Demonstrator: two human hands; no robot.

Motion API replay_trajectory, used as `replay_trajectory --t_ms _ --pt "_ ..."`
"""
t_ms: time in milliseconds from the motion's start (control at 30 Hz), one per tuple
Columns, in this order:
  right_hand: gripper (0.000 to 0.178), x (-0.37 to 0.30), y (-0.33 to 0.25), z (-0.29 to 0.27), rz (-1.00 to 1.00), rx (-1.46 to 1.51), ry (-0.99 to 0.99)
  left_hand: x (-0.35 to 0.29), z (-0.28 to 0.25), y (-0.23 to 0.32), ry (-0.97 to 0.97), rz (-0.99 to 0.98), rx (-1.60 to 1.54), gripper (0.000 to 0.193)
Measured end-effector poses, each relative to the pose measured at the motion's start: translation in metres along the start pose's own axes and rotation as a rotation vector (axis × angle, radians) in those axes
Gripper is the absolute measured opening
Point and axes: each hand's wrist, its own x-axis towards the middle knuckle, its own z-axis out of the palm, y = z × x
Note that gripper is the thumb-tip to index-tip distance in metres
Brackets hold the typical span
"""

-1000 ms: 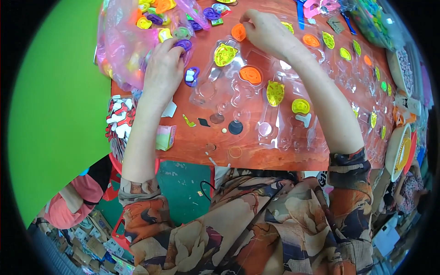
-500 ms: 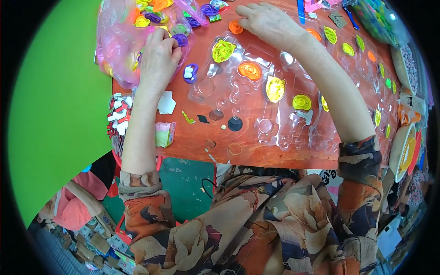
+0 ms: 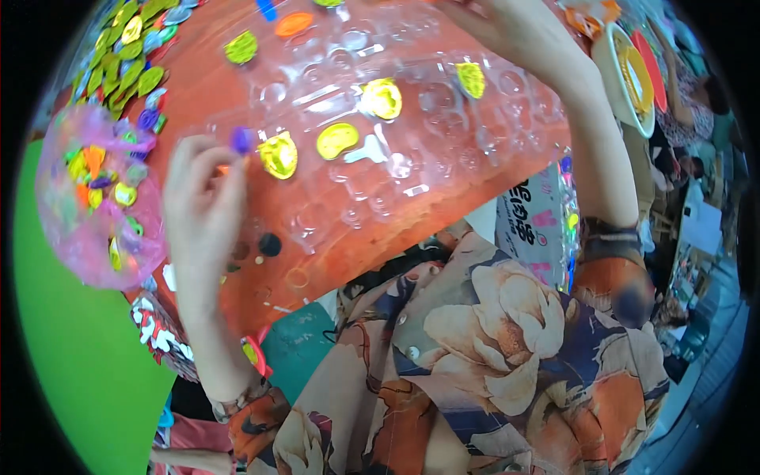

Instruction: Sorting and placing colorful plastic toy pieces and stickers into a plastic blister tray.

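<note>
My left hand [image 3: 202, 190], smeared by motion, is raised over the left part of the table with its fingers curled. A small blurred purple plastic piece [image 3: 242, 140] shows at its fingertips, and a bit of orange lies behind them. Clear moulded plastic trays [image 3: 317, 107] spread beneath and to the right. In them sit a shiny yellow piece [image 3: 279, 155], a yellow oval piece [image 3: 338, 141], another bright yellow piece [image 3: 381, 99] and a yellow-green piece [image 3: 471, 79]. My right hand [image 3: 511, 24] reaches over the trays' far side; the top edge cuts off its fingertips.
A pink plastic bag [image 3: 67, 226] of colourful pieces lies left, beside a green surface [image 3: 87, 356]. Beyond it is a heap of green pieces [image 3: 119, 67]. A cream basin [image 3: 625, 83] stands at the far right. A black disc [image 3: 270, 244] rests near the table's front edge.
The view has swung to the right. My left hand has left the pink bag and come over the trays with a purple piece. My right hand has moved rightward, away from the orange piece.
</note>
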Motion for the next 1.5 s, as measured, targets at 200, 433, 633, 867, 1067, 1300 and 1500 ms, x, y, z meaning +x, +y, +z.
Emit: replay_trajectory --t_ms 200,433,633,867,1067,1300,1500 --pt "0.013 -0.143 0.041 -0.020 0.248 -0.353 0.038 0.037 0.101 0.076 -0.155 0.299 0.044 0.009" --pt "0.010 -0.192 0.043 0.011 0.242 -0.393 0.028 0.052 0.165 0.100 -0.183 0.429 0.402 0.008" --pt "0.011 -0.173 0.043 0.030 0.184 -0.559 -0.027 0.056 0.182 0.096 -0.186 0.501 0.500 0.005" --pt "0.012 -0.156 0.028 0.025 0.221 -0.420 -0.093 0.037 0.170 0.085 -0.101 0.487 0.381 0.007" --pt "0.015 -0.062 -0.022 0.035 0.155 0.210 0.055 0.028 0.077 0.023 0.180 0.314 0.271 0.018" --pt "0.017 0.150 -0.080 0.160 -0.242 0.344 0.068 0.034 -0.076 -0.113 0.355 -0.379 0.367 0.026" --pt "0.021 0.239 -0.140 0.234 -0.302 0.397 0.053 0.031 -0.104 -0.123 0.364 -0.393 0.396 0.023"
